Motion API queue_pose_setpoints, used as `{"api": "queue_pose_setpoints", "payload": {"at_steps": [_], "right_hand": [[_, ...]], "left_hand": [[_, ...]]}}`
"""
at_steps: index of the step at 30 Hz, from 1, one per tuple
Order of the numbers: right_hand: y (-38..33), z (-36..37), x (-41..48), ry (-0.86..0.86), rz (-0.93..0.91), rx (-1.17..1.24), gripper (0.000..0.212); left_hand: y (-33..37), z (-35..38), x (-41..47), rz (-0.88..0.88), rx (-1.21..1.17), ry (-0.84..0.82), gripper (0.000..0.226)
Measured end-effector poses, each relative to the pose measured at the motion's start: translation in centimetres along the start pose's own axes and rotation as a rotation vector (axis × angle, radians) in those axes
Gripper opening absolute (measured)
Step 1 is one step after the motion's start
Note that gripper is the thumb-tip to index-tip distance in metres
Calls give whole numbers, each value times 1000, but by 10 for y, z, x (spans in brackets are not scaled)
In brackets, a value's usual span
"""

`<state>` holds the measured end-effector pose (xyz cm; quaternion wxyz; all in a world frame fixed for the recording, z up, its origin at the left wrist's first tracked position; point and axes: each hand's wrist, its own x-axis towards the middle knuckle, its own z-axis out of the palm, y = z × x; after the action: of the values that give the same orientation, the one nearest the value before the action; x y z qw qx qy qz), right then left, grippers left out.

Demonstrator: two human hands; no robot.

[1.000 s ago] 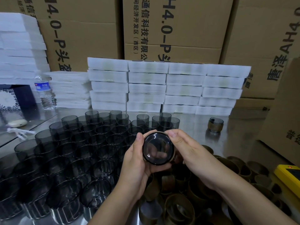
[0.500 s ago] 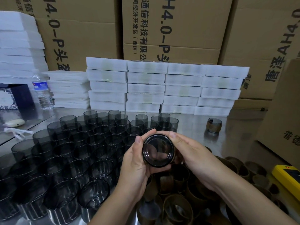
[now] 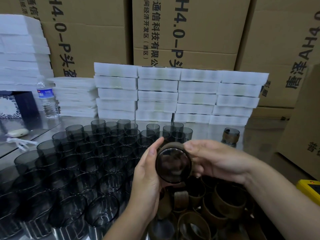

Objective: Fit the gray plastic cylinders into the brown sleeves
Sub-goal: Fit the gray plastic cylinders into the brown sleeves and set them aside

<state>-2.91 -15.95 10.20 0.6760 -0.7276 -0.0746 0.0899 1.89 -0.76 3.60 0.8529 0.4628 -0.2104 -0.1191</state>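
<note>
Gray cylinder [image 3: 173, 166]: smoky see-through plastic, held up in mid-air over the table's near edge, its closed round end turned toward the camera.
Brown sleeve [image 3: 170, 146]: wrapped around that cylinder; only its upper rim shows behind the round end (how far on it sits cannot be told from here).
Left hand [image 3: 147, 181]: palm and curled fingers cup the left side of the gray cylinder, with the thumb up along its top left edge.
Right hand [image 3: 216, 161]: fingers curled over the top and right of the brown sleeve, gripping it; the forefinger's tip lies on the upper rim.
Loose sleeves [image 3: 223, 200]: a heap of brown rings just below and to the right of the hands.
Spare cylinders [image 3: 83, 161]: many gray ones standing upright, open ends up, packed close on the left.
Finished piece [image 3: 231, 136]: a sleeved cylinder standing alone, beyond the right hand.
Table [image 3: 207, 132]: shiny metal.
Foam trays [image 3: 173, 94]: white stacks along the back.
Water bottle [image 3: 46, 97]: upright, far left.
Cartons [image 3: 190, 32]: printed cardboard behind everything.
Yellow device [image 3: 310, 187]: at the right edge.
</note>
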Motion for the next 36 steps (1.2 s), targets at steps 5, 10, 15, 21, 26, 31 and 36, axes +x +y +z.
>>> {"api": "queue_pose_setpoints", "payload": {"at_steps": [5, 10, 15, 21, 26, 31, 36], "right_hand": [[-29, -34, 11, 197, 28, -179, 15], [-36, -88, 33, 541, -2, -155, 10], [-11, -146, 54, 762, 190, -542, 13], [41, -192, 58, 773, 498, -735, 25], [61, -204, 65, 722, 535, -878, 45], [68, -210, 72, 687, 493, -935, 50], [70, -213, 79, 711, 380, -1020, 43]], "left_hand": [[-4, -11, 12, -103, 129, 107, 37], [-10, -13, 15, -156, 123, 179, 15], [-11, -14, 14, -155, 135, 193, 24], [-13, -11, 16, -192, 126, 186, 20], [-11, -11, 18, -196, 118, 199, 25], [-11, -10, 17, -213, 117, 180, 30], [-10, -10, 17, -199, 108, 164, 31]]}}
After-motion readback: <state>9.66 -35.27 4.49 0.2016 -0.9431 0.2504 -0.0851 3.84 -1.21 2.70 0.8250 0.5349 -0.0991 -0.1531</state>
